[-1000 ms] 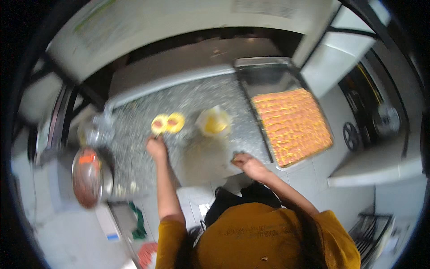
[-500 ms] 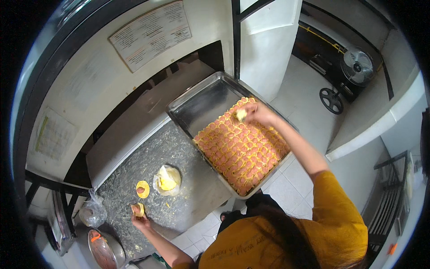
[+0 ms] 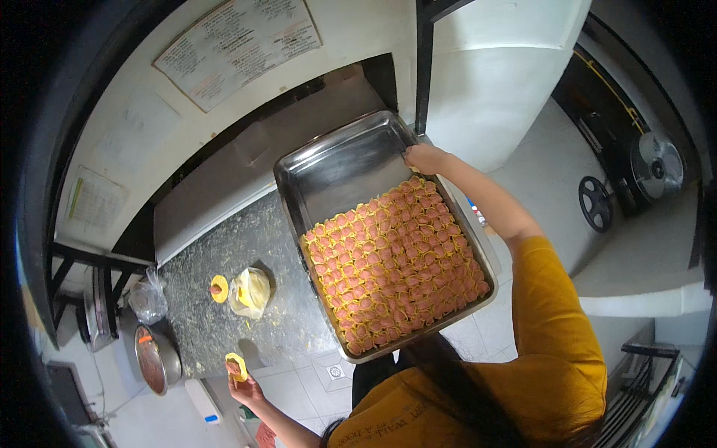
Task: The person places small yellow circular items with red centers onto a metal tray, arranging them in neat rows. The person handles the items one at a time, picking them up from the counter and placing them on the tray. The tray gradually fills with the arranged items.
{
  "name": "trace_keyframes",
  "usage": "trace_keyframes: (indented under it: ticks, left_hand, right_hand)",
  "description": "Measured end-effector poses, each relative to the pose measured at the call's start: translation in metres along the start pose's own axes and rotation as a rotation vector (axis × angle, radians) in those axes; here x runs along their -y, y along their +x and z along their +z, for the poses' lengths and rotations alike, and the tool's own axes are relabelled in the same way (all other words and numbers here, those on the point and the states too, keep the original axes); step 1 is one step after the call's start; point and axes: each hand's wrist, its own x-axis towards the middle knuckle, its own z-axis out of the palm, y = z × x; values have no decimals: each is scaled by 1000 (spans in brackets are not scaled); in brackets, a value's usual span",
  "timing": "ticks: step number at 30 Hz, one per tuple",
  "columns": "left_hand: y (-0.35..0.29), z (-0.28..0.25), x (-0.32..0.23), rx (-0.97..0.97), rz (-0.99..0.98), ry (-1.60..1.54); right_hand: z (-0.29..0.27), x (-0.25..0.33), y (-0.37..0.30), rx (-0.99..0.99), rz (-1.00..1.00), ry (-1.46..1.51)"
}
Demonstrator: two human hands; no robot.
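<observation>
My left hand (image 3: 246, 390) pinches an unfolded yellow dumpling wrapper (image 3: 236, 366) with pink meat filling on it, past the counter's near edge. My right hand (image 3: 427, 159) is closed at the right side of a large metal tray (image 3: 287, 190). A bit of yellow dumpling shows beneath its fingers, mostly hidden. Tight rows of open-topped meat dumplings (image 3: 396, 261) fill the tray's nearer part; its far part is bare metal. Another round wrapper with filling (image 3: 218, 289) lies on the counter beside an open plastic bag of yellow wrappers (image 3: 250, 293).
The dark speckled counter (image 3: 202, 336) carries a clear plastic bag (image 3: 148, 299) at its left end. A metal bowl of meat filling (image 3: 155, 362) with an orange-handled utensil stands there too. A fan (image 3: 657, 168) is at far right, beyond a white wall.
My right hand has moved from above the dumplings to the tray's right side. My left hand still holds the filled wrapper, now past the counter's edge. The whole view has shifted.
</observation>
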Motion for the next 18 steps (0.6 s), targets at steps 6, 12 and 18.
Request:
trace_keyframes:
  ticks: [6, 12, 18]
  left_hand:
    - [-41, -25, 5, 140, 30, 2]
    - [-68, 22, 27, 120, -17, -8]
    - [-79, 53, 51, 166, -60, -31]
  right_hand:
    - [7, 4, -3, -41, -63, -87]
    - [15, 2, -5, -107, -116, -54]
    - [14, -7, 5, 131, -72, -39]
